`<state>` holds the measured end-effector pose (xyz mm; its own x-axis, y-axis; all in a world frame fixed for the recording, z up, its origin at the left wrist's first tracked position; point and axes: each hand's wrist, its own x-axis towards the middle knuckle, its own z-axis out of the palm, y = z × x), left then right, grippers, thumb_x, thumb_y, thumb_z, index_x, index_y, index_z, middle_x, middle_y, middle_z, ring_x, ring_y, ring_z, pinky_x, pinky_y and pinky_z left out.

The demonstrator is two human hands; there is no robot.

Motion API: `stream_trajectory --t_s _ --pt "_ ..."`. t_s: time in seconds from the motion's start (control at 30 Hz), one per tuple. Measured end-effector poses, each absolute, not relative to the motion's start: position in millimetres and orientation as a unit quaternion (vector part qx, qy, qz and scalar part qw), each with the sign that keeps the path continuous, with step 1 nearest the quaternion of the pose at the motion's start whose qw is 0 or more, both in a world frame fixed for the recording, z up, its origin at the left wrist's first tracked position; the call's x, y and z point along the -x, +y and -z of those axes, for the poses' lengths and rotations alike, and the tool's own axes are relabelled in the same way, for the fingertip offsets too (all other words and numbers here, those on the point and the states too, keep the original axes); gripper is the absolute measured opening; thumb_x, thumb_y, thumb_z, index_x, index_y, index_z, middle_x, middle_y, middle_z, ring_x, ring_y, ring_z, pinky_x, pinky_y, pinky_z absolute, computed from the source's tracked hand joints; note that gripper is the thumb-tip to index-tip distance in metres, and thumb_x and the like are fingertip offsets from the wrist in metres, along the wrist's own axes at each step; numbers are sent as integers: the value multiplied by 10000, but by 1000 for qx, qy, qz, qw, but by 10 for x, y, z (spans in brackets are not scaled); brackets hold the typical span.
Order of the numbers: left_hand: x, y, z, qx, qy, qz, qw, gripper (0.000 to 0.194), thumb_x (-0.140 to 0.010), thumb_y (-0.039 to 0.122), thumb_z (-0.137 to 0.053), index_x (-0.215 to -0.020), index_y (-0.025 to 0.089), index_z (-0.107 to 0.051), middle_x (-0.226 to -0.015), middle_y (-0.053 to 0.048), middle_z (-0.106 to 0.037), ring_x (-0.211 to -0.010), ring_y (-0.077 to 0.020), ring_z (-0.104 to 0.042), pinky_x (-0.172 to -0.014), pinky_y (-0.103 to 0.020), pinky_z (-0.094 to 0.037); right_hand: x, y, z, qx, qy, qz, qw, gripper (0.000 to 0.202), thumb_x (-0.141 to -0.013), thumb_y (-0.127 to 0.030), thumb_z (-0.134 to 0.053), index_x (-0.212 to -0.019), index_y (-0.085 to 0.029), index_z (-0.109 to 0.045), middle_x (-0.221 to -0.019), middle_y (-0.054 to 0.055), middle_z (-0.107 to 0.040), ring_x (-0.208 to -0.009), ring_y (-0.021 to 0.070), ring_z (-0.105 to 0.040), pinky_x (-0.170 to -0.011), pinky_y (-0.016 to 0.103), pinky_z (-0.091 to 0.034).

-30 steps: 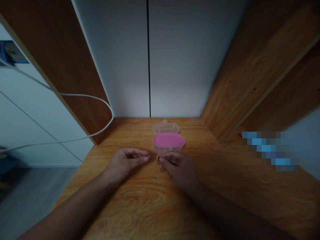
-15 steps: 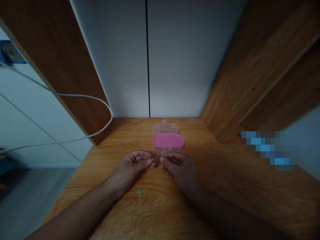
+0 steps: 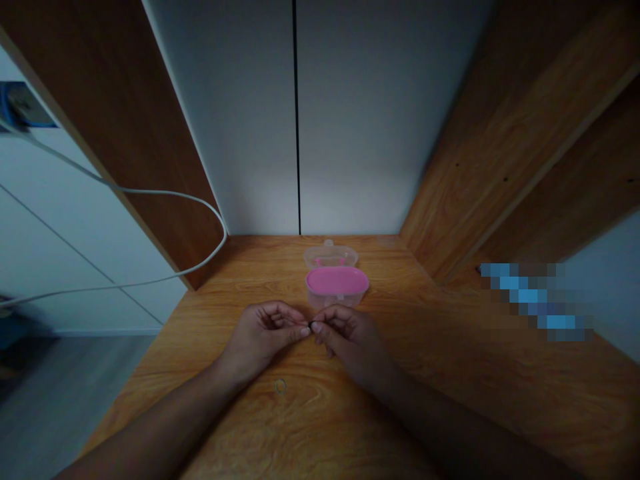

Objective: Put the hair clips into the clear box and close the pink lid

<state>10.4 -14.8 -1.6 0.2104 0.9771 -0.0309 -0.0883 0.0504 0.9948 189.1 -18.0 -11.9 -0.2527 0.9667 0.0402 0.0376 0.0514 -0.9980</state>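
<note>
Pinching a tiny dark piece (image 3: 311, 325) between both hands' grips, pink-lidded box (image 3: 337, 281) just behind, ring (image 3: 281, 385) nearer.

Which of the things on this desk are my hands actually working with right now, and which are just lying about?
In hand:
- left hand and right hand, fingertips pinched together on a tiny dark item, too small to identify
- small ring on the desk, nearest the left hand
- pink-lidded box just behind the hands

Lying about:
- white cable
- blurred blue thing
</note>
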Motion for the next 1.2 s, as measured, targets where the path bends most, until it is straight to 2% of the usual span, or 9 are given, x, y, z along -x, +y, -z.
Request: stream_trajectory --t_s 0.13,0.27,0.37,0.47,0.6,0.73,0.97,1.07,1.2 --pt "-89 -124 -5 -540 442 -462 548 253 -628 314 -845 -719 154 -673 -712 -43 -736 -645 -163 -679 -653 -289 -556 -1927 -237 -15 426 -673 -425 431 107 -889 -278 -549 -848 -194 -602 -758 1 -621 -663 122 -556 -590 238 -430" --pt "43 -21 -19 -571 487 -502 430 211 -741 351 -744 -772 153 -674 -709 -35 -715 -641 -149 -650 -638 -260 -520 -2051 -99 -380 453 -755 -223 418 120 -922 -251 -516 -849 -198 -595 -830 26 -619 -763 152 -566 -676 263 -428" --pt "218 80 -17 -620 542 -474 311 228 -836 382 -624 -851 162 -681 -772 -41 -723 -685 -166 -649 -648 -263 -494 -2106 167 -650 456 -813 -102 347 108 -913 -201 -523 -890 -185 -627 -956 55 -625 -895 179 -581 -783 285 -425" --pt "382 169 0 -640 599 -434 206 276 -859 410 -570 -914 168 -688 -845 -57 -737 -741 -195 -663 -668 -280 -485 -2077 440 -774 468 -856 -39 217 133 -910 -201 -545 -890 -175 -673 -956 76 -637 -891 197 -592 -775 294 -415" --pt "513 244 15 -663 632 -368 162 293 -865 400 -533 -928 165 -697 -826 -75 -741 -730 -217 -668 -649 -298 -474 -1976 631 -753 453 -883 -8 124 138 -858 -177 -614 -771 -175 -720 -872 98 -679 -878 227 -613 -750 298 -409" --pt "554 261 7 -697 635 -305 133 311 -878 387 -500 -907 166 -717 -880 -101 -745 -782 -243 -672 -675 -323 -464 -1919 647 -727 458 -883 6 104 125 -820 -153 -640 -769 -181 -751 -860 106 -706 -848 228 -628 -717 293 -412" --pt "557 249 18 -732 605 -283 138 254 -854 330 -529 -891 193 -740 -918 -89 -744 -829 -245 -666 -718 -327 -462 -1926 574 -837 466 -880 47 77 180 -823 -133 -594 -770 -171 -763 -867 137 -713 -819 255 -632 -685 333 -401" --pt "548 235 12 -754 579 -274 143 196 -824 296 -567 -853 201 -736 -889 -76 -730 -843 -233 -653 -756 -321 -461 -1874 458 -907 446 -889 62 88 194 -856 -153 -566 -832 -165 -759 -924 142 -712 -873 268 -626 -734 353 -415" --pt "522 216 18 -781 547 -266 139 160 -799 325 -624 -836 197 -713 -865 -65 -697 -832 -219 -628 -769 -319 -455 -1728 179 -838 396 -899 48 180 226 -920 -201 -506 -913 -188 -732 -911 80 -713 -901 227 -624 -821 348 -427"
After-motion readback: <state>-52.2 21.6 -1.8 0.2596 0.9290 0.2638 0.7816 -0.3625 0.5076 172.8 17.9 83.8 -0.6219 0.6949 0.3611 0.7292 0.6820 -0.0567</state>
